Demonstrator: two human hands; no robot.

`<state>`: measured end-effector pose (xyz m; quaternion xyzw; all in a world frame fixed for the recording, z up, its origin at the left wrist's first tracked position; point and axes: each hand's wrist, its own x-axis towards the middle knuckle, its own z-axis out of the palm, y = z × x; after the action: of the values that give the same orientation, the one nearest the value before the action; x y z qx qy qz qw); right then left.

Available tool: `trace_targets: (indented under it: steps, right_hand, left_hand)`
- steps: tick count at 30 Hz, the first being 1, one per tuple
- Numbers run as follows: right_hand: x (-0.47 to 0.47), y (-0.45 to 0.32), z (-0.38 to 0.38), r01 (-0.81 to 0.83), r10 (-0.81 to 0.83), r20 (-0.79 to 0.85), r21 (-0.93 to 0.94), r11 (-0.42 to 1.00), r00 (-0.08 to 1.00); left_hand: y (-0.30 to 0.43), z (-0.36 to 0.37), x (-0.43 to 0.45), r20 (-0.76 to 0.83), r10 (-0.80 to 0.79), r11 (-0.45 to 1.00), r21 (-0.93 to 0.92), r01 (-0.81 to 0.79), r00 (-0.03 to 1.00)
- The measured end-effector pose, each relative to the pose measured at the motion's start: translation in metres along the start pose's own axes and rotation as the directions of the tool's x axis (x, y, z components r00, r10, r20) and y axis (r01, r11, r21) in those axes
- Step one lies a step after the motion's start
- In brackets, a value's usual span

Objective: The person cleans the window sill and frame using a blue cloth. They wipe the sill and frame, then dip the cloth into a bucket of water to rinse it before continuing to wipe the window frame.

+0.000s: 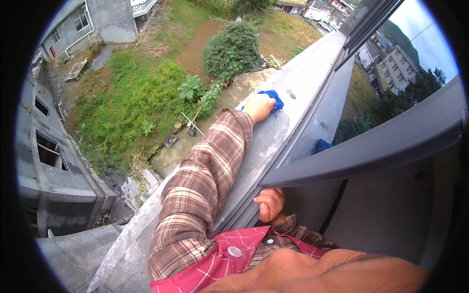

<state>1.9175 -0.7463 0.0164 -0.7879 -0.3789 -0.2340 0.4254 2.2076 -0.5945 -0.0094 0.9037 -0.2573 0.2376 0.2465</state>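
My left hand is outside the window, closed around a crumpled blue cloth. It presses the cloth on the pale concrete ledge. A brown plaid sleeve covers that arm, which stretches along the ledge. Inside, my right hand is curled beside the dark metal window track, just below the edge of the sliding sash. The sash partly covers its upper side, so I cannot tell if its fingers grip anything.
The ledge's outer edge drops away to the ground far below. Window glass to the right reflects the cloth and nearby buildings. Below lie a round bush, green plants and a grey concrete building. A red checked apron covers my chest.
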Motion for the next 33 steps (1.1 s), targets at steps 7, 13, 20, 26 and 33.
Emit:
trace_targets:
  steps: [7,13,20,26,33]
  right_hand:
    - [0.006,0.008,0.003,0.005,-0.005,-0.034,0.0,1.0,0.999]
    - [0.007,0.002,-0.002,0.021,-0.021,-0.012,-0.017,1.0,1.0]
    - [-0.007,0.014,-0.004,0.077,-0.078,0.081,0.013,0.997,0.994]
    - [-0.008,0.026,0.001,0.158,-0.158,0.003,-0.04,0.987,0.987]
    - [-0.005,0.036,0.003,0.198,-0.198,0.031,0.007,0.98,0.98]
  left_hand:
    - [0.006,-0.018,-0.018,0.152,0.167,0.985,0.019,-0.172,0.974]
    - [0.044,-0.087,-0.082,0.356,0.333,0.936,-0.236,-0.261,0.873]
    - [0.018,0.053,0.064,-0.021,0.009,1.0,0.024,-0.009,1.0]
    - [0.016,0.051,0.088,-0.168,-0.147,0.971,-0.211,0.11,0.975]
    - [0.047,-0.037,-0.02,0.334,0.327,0.92,-0.328,-0.216,0.884]
